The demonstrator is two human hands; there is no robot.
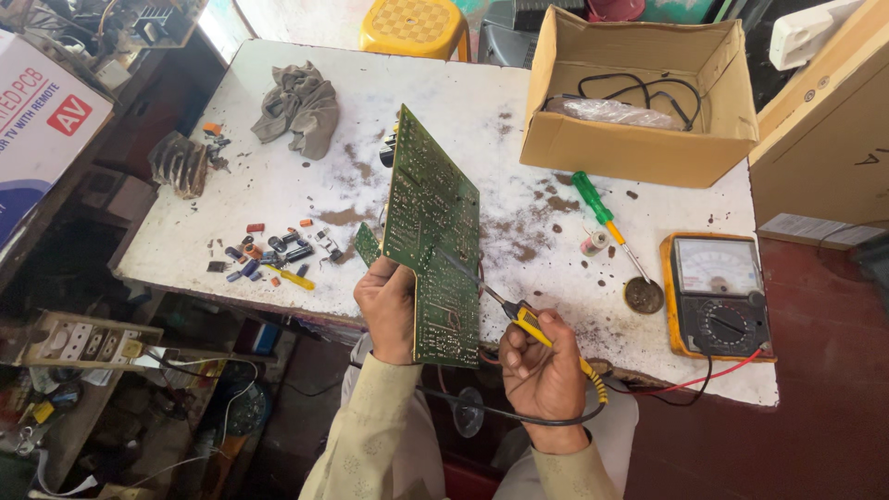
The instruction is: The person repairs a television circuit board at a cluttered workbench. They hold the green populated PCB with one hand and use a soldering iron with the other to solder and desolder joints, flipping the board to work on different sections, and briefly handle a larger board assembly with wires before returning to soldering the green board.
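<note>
Circuit board (pixel 431 231), green and held nearly upright, sits above the near edge of the white table (pixel 278 194), and I see my left hand (pixel 387 304) gripping it at its lower left edge, fingers closed around the rim. My right hand (pixel 542 366) is clenched around a soldering iron (pixel 519 317) with a yellow handle, its dark tip laid against the lower part of the board's solder side. A black cord loops from the iron's handle below my wrist. On the table to the right lies a screwdriver (pixel 602 215) with a green handle, and just beside its shaft stands a small spool of solder (pixel 594 243). Near the screwdriver's tip sits a small round tin (pixel 643 295), and next to that a yellow-cased meter (pixel 718 294) with a needle dial, a red lead trailing off its lower edge. An open cardboard box (pixel 639 139) rests at the far right of the table with black wire and a clear plastic bag inside. To the left, a scatter of small loose parts (pixel 273 255) lies near the table's front edge, with a crumpled grey rag (pixel 298 106) farther back and a dark finned metal piece (pixel 181 164) at the left rim. A yellow stool (pixel 414 25) stands beyond the table.
</note>
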